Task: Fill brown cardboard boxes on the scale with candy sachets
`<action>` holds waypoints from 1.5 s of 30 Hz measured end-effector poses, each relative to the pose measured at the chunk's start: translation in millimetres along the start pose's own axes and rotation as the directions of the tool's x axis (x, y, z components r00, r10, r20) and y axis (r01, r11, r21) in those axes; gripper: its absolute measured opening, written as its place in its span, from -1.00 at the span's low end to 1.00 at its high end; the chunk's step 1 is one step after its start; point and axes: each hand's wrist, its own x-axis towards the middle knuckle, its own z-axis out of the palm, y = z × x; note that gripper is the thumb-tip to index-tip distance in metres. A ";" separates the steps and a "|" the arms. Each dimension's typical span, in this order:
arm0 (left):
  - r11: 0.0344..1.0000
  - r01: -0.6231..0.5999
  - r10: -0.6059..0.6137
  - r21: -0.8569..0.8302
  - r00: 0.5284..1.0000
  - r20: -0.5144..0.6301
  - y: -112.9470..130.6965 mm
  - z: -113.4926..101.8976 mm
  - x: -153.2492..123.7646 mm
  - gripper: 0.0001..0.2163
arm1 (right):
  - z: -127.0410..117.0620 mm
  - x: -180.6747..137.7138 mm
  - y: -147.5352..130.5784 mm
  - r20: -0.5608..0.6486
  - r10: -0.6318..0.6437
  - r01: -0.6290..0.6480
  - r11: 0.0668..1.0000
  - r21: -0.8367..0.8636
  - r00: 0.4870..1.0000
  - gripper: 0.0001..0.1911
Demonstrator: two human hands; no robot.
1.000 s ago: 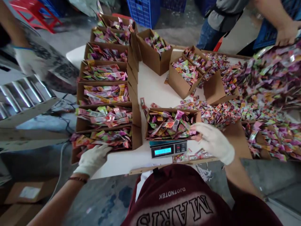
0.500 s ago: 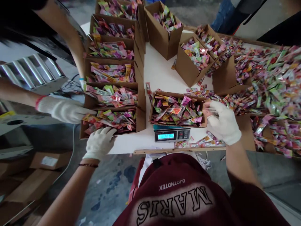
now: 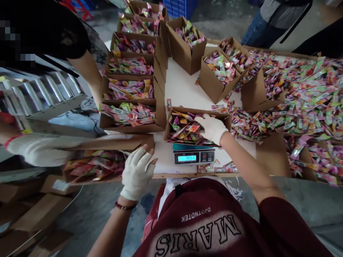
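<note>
My right hand point(image 3: 211, 129), in a white glove, reaches into a cardboard box point(image 3: 227, 120) of small colourful candy packets. Its fingers are stretched over the packets point(image 3: 184, 130); the tips are partly hidden among them. The box stands on a digital scale point(image 3: 194, 157) with a lit blue display. My left hand point(image 3: 137, 173), also gloved, has its fingers apart at the table's front edge. It is close to the right end of another filled box point(image 3: 115, 142), and I cannot tell whether it touches. A co-worker's gloved hand point(image 3: 43, 150) is at that box's far end.
Several filled boxes point(image 3: 160, 110) form a row on the left of the white table point(image 3: 182, 84). More boxes point(image 3: 184, 53) stand at the back. Loose packets point(image 3: 316, 103) are heaped on the right. A roller conveyor point(image 3: 50, 91) and flattened cardboard point(image 3: 37, 214) lie left.
The nearest left box has moved left and toward me with the co-worker's hand. My left hand has come off it, rightward. My right hand went from the weighed box's end into its packets.
</note>
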 end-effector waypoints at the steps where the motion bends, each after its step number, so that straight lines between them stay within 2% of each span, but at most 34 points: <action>1: 1.000 -0.020 0.020 -0.013 1.000 -0.002 6.8 -1.0 6.0 -0.79 | 0.6 7.6 -0.1 0.030 -0.012 0.013 0.999 -0.032 0.999 -0.54; 3: 0.998 -0.042 0.042 -0.036 0.999 -0.004 16.8 -2.0 14.1 -0.80 | -0.4 13.0 5.5 -0.013 -0.023 0.023 0.999 -0.026 1.000 -0.63; 5: 0.998 -0.041 0.041 -0.057 0.999 0.003 22.3 -0.9 17.0 -0.79 | -3.3 6.3 16.9 -0.141 -0.056 0.067 0.995 0.071 0.988 -0.70; 7: 0.996 -0.028 0.029 -0.081 0.999 0.014 24.5 1.4 16.9 -0.80 | -7.2 -9.5 30.2 -0.304 -0.089 0.163 0.960 0.229 0.948 -0.78; 9: 0.994 -0.010 0.014 -0.105 0.999 0.030 24.7 3.4 16.8 -0.80 | -12.2 -30.9 42.7 -0.466 -0.053 0.254 0.890 0.379 0.883 -0.82; 11: 0.992 0.003 0.001 -0.126 0.999 0.036 23.7 3.3 19.7 -0.80 | -18.4 -55.1 55.5 -0.600 0.070 0.273 0.845 0.460 0.797 -0.85; 15: 0.985 0.005 -0.007 -0.174 1.000 -0.011 21.5 -5.5 37.6 -0.76 | -26.7 -102.0 94.4 -0.766 0.297 0.151 0.879 0.453 0.570 -0.80; 16: 0.983 0.000 -0.006 -0.185 0.999 -0.035 21.8 -9.3 44.2 -0.75 | -26.0 -111.9 107.1 -0.779 0.327 0.105 0.889 0.446 0.534 -0.78; 17: 0.981 -0.010 -0.002 -0.194 0.998 -0.063 22.9 -13.6 51.4 -0.75 | -23.8 -120.6 119.7 -0.778 0.350 0.052 0.897 0.439 0.521 -0.77; 18: 0.979 -0.027 0.008 -0.202 0.996 -0.092 25.0 -18.4 59.0 -0.74 | -20.5 -128.1 131.1 -0.765 0.366 -0.010 0.904 0.426 0.530 -0.76; 20: 0.973 -0.078 0.047 -0.216 0.988 -0.145 32.1 -28.5 74.9 -0.73 | -12.2 -139.1 146.5 -0.713 0.383 -0.134 0.915 0.381 0.588 -0.69; 23: 0.948 -0.185 0.133 -0.257 0.969 -0.208 49.6 -41.7 98.3 -0.69 | -2.5 -144.8 143.1 -0.636 0.392 -0.205 0.914 0.349 0.665 -0.50; 25: 0.930 -0.241 0.182 -0.277 0.958 -0.221 63.7 -46.4 112.5 -0.69 | -0.7 -141.9 126.0 -0.608 0.355 -0.149 0.920 0.364 0.710 -0.51; 28: 0.923 -0.256 0.219 -0.286 0.963 -0.156 84.0 -45.3 129.6 -0.71 | -2.6 -130.0 95.2 -0.568 0.206 0.000 0.940 0.340 0.797 -0.66; 31: 0.903 -0.303 0.284 -0.305 0.953 -0.104 97.9 -37.0 140.6 -0.74 | -4.9 -114.7 72.1 -0.560 0.106 0.092 0.945 0.314 0.822 -0.72; 35: 0.881 -0.365 0.360 -0.300 0.930 -0.076 105.0 -22.9 145.6 -0.74 | -4.8 -97.6 54.8 -0.526 0.021 0.167 0.936 0.308 0.851 -0.72; 37: 0.886 -0.380 0.402 -0.265 0.915 0.032 108.1 -15.1 145.1 -0.68 | -3.2 -91.4 50.0 -0.516 0.000 0.194 0.927 0.322 0.857 -0.73; 40: 0.906 -0.397 0.423 -0.146 0.845 0.328 116.8 -1.3 142.0 -0.58 | 0.3 -83.9 45.5 -0.509 0.015 0.195 0.914 0.357 0.861 -0.75; 42: 0.919 -0.391 0.358 -0.042 0.789 0.500 122.9 7.9 137.5 -0.67 | 1.9 -80.4 43.0 -0.490 0.012 0.195 0.908 0.370 0.872 -0.75; 44: 0.925 -0.379 0.300 0.004 0.738 0.605 125.0 14.2 129.3 -0.80 | 2.0 -79.8 42.1 -0.486 -0.002 0.208 0.905 0.371 0.874 -0.74; 45: 0.927 -0.374 0.287 0.002 0.716 0.636 123.5 15.3 123.0 -0.78 | 2.0 -81.3 43.5 -0.497 0.002 0.211 0.904 0.372 0.868 -0.74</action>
